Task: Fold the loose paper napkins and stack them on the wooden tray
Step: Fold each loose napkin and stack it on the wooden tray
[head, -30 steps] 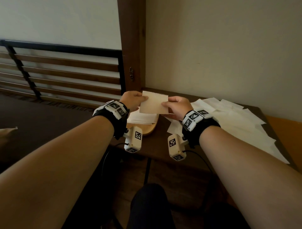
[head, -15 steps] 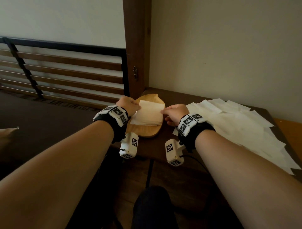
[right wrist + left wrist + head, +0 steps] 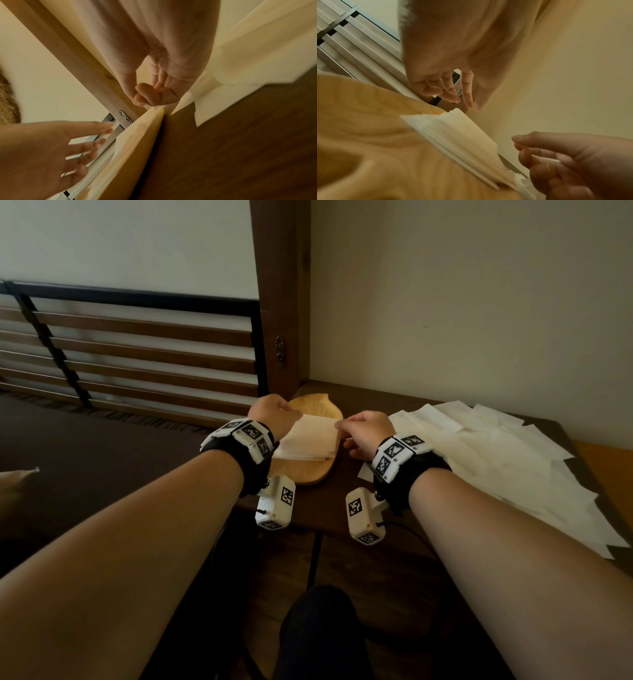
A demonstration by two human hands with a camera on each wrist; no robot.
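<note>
Hands, left and right, hover empty over folded napkins on the tray, left fingers loose, right curled; next, probably, fetching a loose sheet from the worktop.

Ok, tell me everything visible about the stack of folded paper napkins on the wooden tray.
The stack of folded cream-white paper napkins is a squarish, several-layer pile with fairly even edges, layers showing along its side in the left wrist view. It lies flat on the light oval wooden tray, covering its middle. The left hand sits at its left edge with fingers relaxed and apart from it; the right hand, fingers curled, is at its right corner, contact unclear.
</note>
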